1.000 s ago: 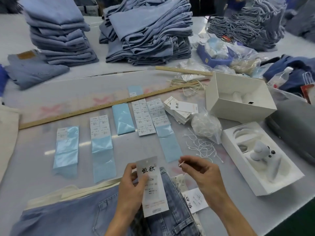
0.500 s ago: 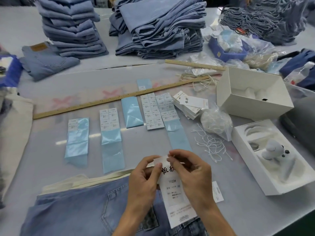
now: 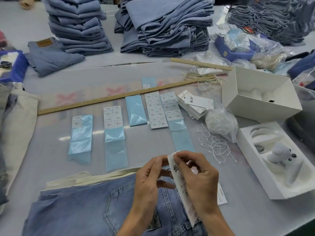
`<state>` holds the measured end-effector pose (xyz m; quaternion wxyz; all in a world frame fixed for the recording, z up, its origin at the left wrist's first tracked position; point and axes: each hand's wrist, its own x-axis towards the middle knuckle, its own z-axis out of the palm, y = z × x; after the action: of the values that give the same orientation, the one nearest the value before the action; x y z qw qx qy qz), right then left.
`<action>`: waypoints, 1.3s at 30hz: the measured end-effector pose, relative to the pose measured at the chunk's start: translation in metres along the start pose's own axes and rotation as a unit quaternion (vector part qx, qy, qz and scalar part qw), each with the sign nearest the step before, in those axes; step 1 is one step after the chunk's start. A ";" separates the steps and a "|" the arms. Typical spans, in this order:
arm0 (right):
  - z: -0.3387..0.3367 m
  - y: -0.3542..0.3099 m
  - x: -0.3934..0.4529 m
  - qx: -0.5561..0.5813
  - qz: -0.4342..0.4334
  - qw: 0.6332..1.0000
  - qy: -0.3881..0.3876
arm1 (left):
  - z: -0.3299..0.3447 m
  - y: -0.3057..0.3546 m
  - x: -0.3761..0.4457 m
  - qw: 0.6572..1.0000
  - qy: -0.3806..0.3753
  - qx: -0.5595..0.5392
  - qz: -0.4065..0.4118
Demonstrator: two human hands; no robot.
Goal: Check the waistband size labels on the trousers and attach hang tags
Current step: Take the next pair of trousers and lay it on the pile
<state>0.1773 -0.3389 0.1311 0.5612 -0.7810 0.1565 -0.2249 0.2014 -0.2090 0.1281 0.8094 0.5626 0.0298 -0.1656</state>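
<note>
two hands, left hand (image 3: pixel 148 179) and right hand (image 3: pixel 196 178), pinch a hang tag (image 3: pixel 177 176) printed "1103#".

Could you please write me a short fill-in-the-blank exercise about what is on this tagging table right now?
1. Both hands, the left hand and the right hand, hold a white ____ above the jeans.
2. The long wooden ____ lies across the table beyond the sticker sheets.
3. The loose white tag strings lie just in front of a clear ____ of more strings.
4. The backing strips under the stickers are light ____.

Missing words: hang tag; ruler; plastic bag; blue
</note>
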 end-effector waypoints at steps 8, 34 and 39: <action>0.006 0.002 -0.009 -0.035 -0.039 0.999 -0.001 | -0.001 -0.012 0.004 0.997 0.049 -0.032 -0.041; -0.004 -0.014 -0.003 0.024 -0.048 0.987 -0.154 | -0.035 0.027 0.012 0.844 -0.053 0.405 0.349; -0.023 -0.003 0.003 -0.055 -0.057 0.986 -0.150 | -0.022 -0.003 0.016 0.914 -0.034 0.306 0.265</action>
<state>0.1680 -0.3582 0.1404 0.5209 -0.8432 0.0381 -0.1276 0.2187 -0.1935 0.1133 0.6126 0.7638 -0.2001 0.0348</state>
